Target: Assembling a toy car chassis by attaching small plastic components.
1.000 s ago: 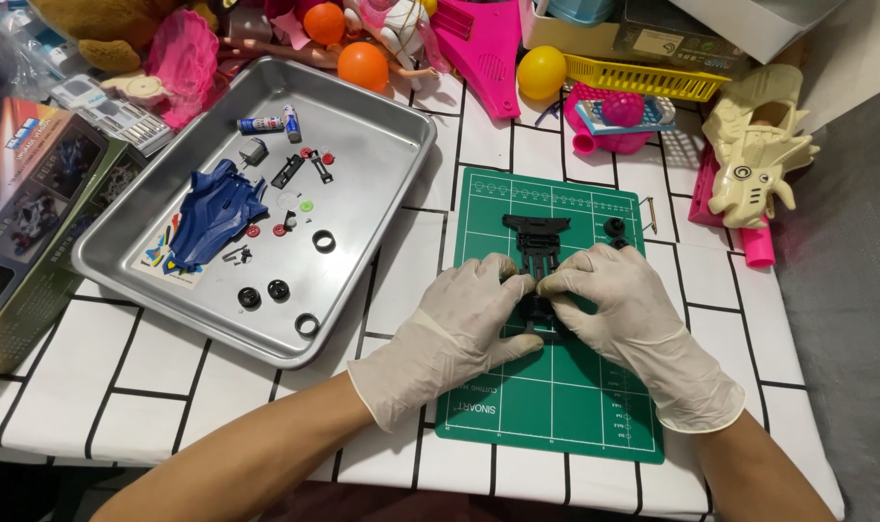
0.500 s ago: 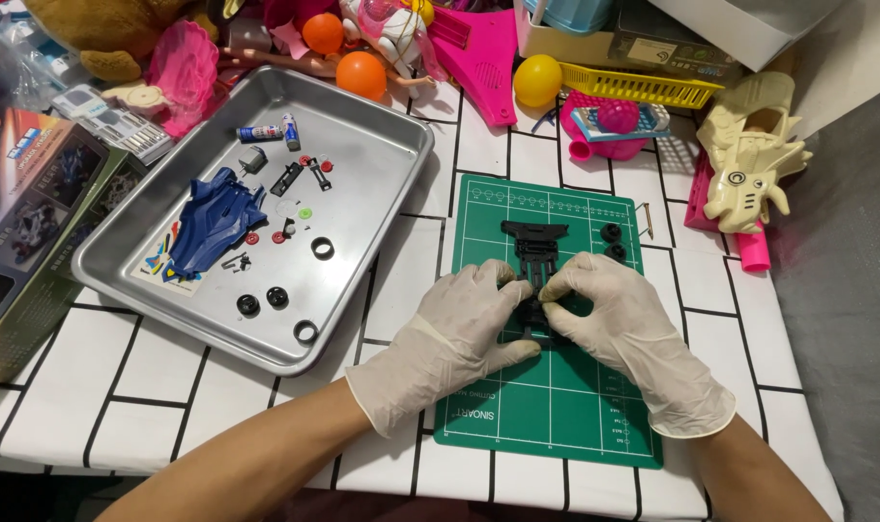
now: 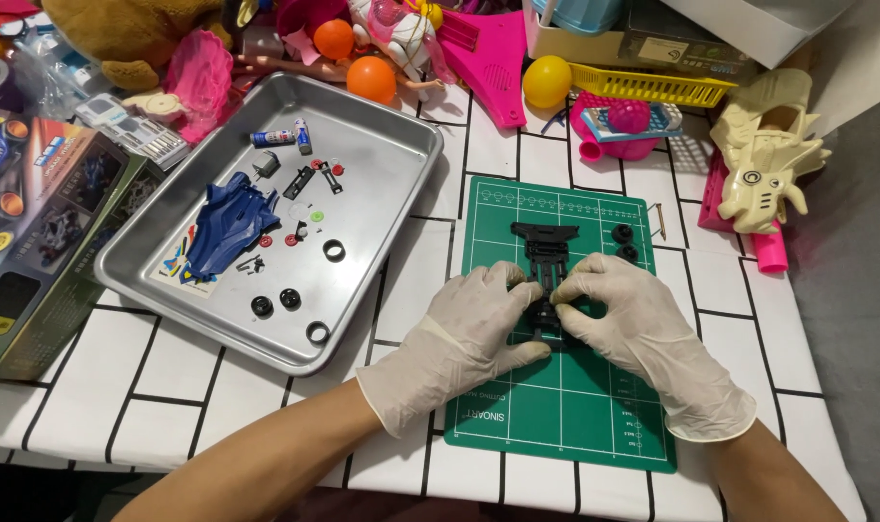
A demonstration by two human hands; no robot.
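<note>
A black toy car frame (image 3: pixel 546 266) lies lengthwise on the green cutting mat (image 3: pixel 575 406), its far end bare and its near end covered by both gloved hands. The left hand (image 3: pixel 464 338) rests on the mat at the frame's left side, fingers curled together with the thumb stretched along under it, fingertips touching the frame's middle. The right hand (image 3: pixel 643 324) meets it from the right, thumb and forefinger pinching the frame at its near half, the other fingers bent close beside them. Two small black wheels (image 3: pixel 623 242) sit on the mat just right of the frame's far end. To the left of the mat stands a metal tray (image 3: pixel 401 208) holding a blue car shell (image 3: pixel 229 224), black tyres (image 3: pixel 275 302) and small loose parts. Beyond the mat lie an orange ball (image 3: pixel 371 78), a yellow ball (image 3: pixel 546 81) and a cream toy (image 3: pixel 768 159), all on a white table (image 3: pixel 188 396) with black grid lines
</note>
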